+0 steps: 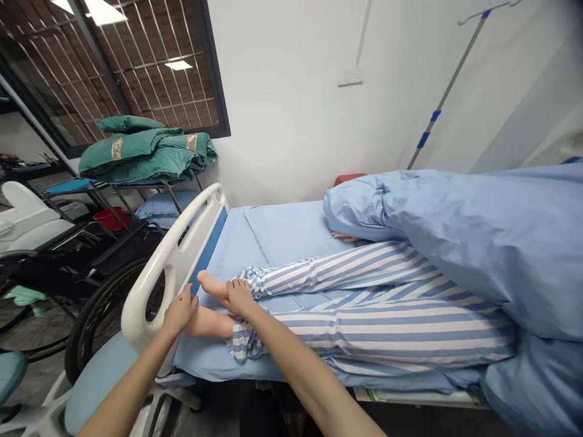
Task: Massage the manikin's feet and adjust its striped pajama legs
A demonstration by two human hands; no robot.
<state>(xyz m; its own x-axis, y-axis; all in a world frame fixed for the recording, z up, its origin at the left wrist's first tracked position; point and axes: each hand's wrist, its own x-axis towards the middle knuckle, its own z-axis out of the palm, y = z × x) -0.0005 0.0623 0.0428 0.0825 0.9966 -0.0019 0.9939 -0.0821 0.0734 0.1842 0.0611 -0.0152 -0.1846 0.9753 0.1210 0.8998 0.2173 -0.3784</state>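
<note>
Two hands (210, 303) on a person's bare feet at the end of a hospital bed (282, 230)

A blue duvet (455, 243) is bunched over the lying person's body, and a drip stand (449, 85) rises against the wall behind the bed. Past the white footboard (182, 255) stand a wheelchair (75, 346) and a rack with green quilts (141, 152). Striped pyjama trousers (387, 328) cover both legs, which lie side by side on the blue sheet, with the feet just inside the footboard. The right hand (239, 297) is curled narrowly around the far ankle (223, 291), at the trouser cuff. The left hand (181, 311) is cupped against the near foot (207, 321), close to the footboard. The lying person's own hand (344, 237) pokes out from under the duvet.
</note>
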